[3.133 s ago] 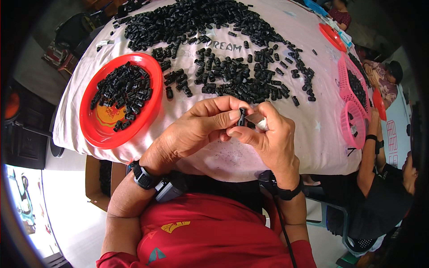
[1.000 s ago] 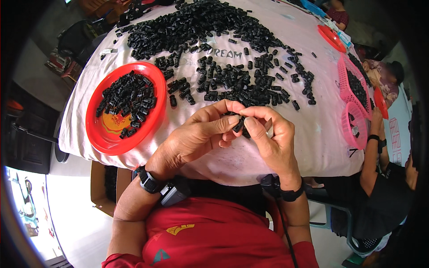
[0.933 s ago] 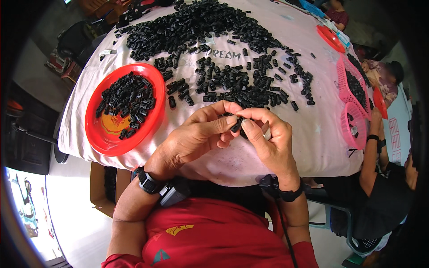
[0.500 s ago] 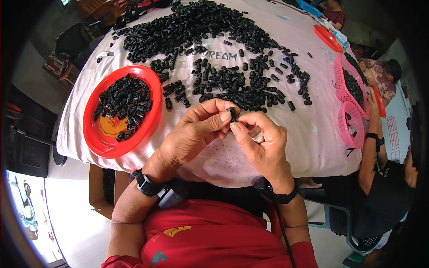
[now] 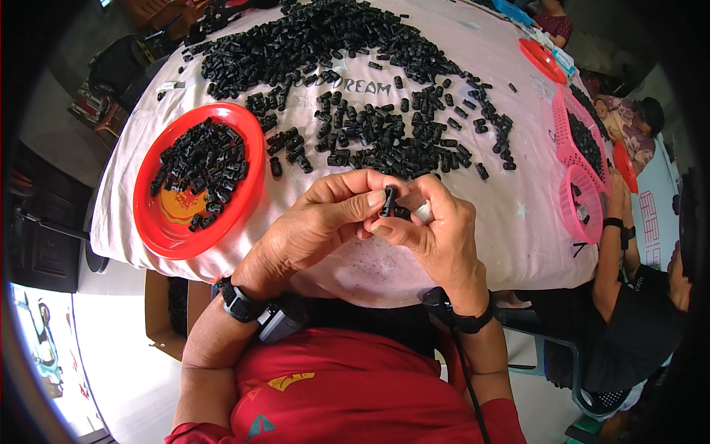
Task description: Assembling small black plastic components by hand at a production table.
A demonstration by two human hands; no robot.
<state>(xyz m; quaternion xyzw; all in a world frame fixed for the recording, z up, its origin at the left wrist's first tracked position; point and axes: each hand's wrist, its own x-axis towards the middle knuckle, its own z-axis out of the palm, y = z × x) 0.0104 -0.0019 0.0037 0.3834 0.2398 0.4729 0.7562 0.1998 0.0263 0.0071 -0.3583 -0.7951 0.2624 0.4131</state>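
Note:
My left hand (image 5: 325,211) is closed, pinching a small black plastic part (image 5: 388,200) upright between thumb and fingers. Just right of it, my right hand (image 5: 440,233) is closed too, its thumb and forefinger at a second dark piece (image 5: 401,212) that touches or nearly touches the first. A whitish scrap (image 5: 424,212), perhaps cloth or plastic, is tucked in the right fingers. Beyond both hands lie many loose black parts (image 5: 377,133) of the same kind. The lower fingers of each hand are partly hidden.
A red plate (image 5: 255,174) of black parts stands at the left. A large heap (image 5: 310,44) covers the far side of the pale tablecloth (image 5: 488,237). At the right are pink baskets (image 5: 568,152) and a co-worker's arm (image 5: 612,214). A cardboard box (image 5: 155,311) sits below the table's left.
The black part in my left fingers now stands upright and shows more of its length. My right thumb has dropped lower, and the second dark piece shows more. The view has shifted slightly.

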